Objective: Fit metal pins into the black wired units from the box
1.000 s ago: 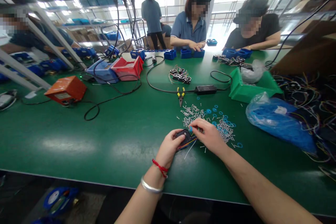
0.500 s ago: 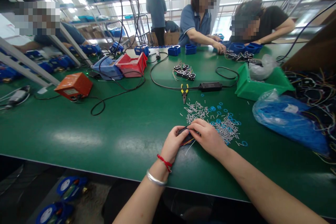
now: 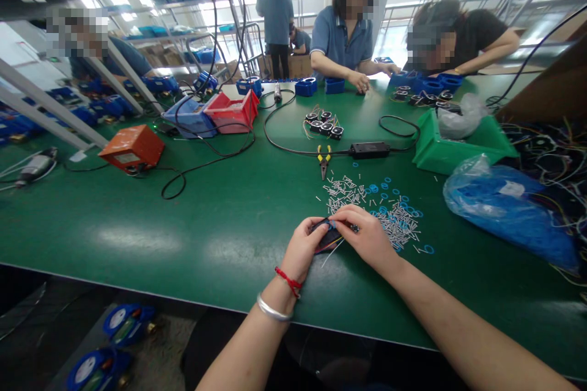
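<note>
My left hand (image 3: pixel 303 248) is closed around a small black part with coloured wires (image 3: pixel 328 243), held just above the green table. A white wire sticks out below it toward me. My right hand (image 3: pixel 362 233) pinches at the top of the black part, with a bit of a blue ring (image 3: pixel 332 225) showing at its fingertips. The lower fingers of that hand are curled and partly hidden. Just beyond my hands lies a heap of small screws (image 3: pixel 398 226) mixed with loose blue rings (image 3: pixel 383 192).
Yellow-handled pliers (image 3: pixel 324 162) lie past the screws, near a black power adapter (image 3: pixel 369 150) and several black square parts (image 3: pixel 324 125). A green bin (image 3: pixel 458 149) and blue plastic bag (image 3: pixel 509 211) stand right; an orange box (image 3: pixel 132 148) and red bin (image 3: pixel 233 113) left. Co-workers (image 3: pixel 343 43) work across the table.
My right fingers have shifted slightly on the black part, showing more of its face and the blue ring. A co-worker's hand opposite has moved left.
</note>
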`<action>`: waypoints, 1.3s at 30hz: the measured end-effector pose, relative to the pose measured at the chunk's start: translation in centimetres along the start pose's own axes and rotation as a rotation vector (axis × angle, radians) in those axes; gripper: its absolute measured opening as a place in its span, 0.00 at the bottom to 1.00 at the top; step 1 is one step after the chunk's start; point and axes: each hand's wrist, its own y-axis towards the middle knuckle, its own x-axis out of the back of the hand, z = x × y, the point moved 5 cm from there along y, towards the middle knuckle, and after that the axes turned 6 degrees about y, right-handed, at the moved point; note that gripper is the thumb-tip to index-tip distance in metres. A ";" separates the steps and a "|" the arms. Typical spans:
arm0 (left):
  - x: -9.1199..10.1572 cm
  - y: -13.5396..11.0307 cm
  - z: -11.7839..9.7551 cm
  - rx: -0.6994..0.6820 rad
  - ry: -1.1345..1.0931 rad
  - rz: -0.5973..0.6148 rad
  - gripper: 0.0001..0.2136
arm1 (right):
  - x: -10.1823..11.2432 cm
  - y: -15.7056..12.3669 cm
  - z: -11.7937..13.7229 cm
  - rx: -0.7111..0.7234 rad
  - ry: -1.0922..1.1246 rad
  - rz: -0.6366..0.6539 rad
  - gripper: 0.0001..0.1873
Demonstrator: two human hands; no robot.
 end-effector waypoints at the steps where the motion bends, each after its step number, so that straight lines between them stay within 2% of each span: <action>1: 0.0 0.0 -0.1 0.002 0.018 -0.008 0.16 | 0.4 0.1 -0.2 -0.012 -0.005 -0.027 0.08; 6: 0.5 -0.1 -0.5 -0.018 0.047 -0.074 0.18 | 2.9 0.5 -3.2 -0.089 -0.203 -0.200 0.12; 10: 0.8 -0.1 -0.6 -0.050 -0.063 -0.098 0.18 | 3.3 0.6 -4.8 -0.082 -0.304 -0.211 0.19; 17: 1.4 -0.1 -0.7 -0.048 -0.014 -0.146 0.18 | 1.5 0.6 -3.5 0.007 -0.250 -0.110 0.22; 20: 1.2 -0.3 -1.0 -0.008 -0.089 -0.136 0.16 | 0.5 0.4 -2.0 0.048 -0.080 0.090 0.26; 22: 0.7 -0.5 -1.0 0.038 -0.172 -0.084 0.15 | -0.3 0.0 -1.1 0.028 0.065 0.244 0.33; 24: -0.1 -0.6 -0.9 0.092 -0.232 0.006 0.15 | -0.6 -0.3 -0.4 -0.012 0.190 0.304 0.40; 26: -0.8 -0.8 -0.5 0.146 -0.254 0.082 0.15 | -0.5 -0.4 0.1 -0.037 0.277 0.295 0.38; 28: -1.3 -0.9 -0.3 0.177 -0.244 0.123 0.15 | -0.3 -0.3 0.4 -0.053 0.311 0.273 0.31; 31: -1.3 -0.9 -0.9 0.068 -0.121 0.090 0.16 | 0.5 0.0 0.3 -0.107 0.298 0.187 0.25; 34: -1.2 -1.2 -2.7 -0.206 0.214 -0.027 0.17 | 1.2 0.0 -0.5 -0.183 0.235 0.063 0.24; 36: -1.7 -1.6 -3.4 -0.336 0.396 -0.032 0.20 | 1.3 -0.1 -0.9 -0.215 0.148 0.005 0.24; 39: -2.2 -1.6 -3.1 -0.364 0.471 -0.016 0.22 | 1.0 -0.2 -0.9 -0.191 0.017 0.002 0.25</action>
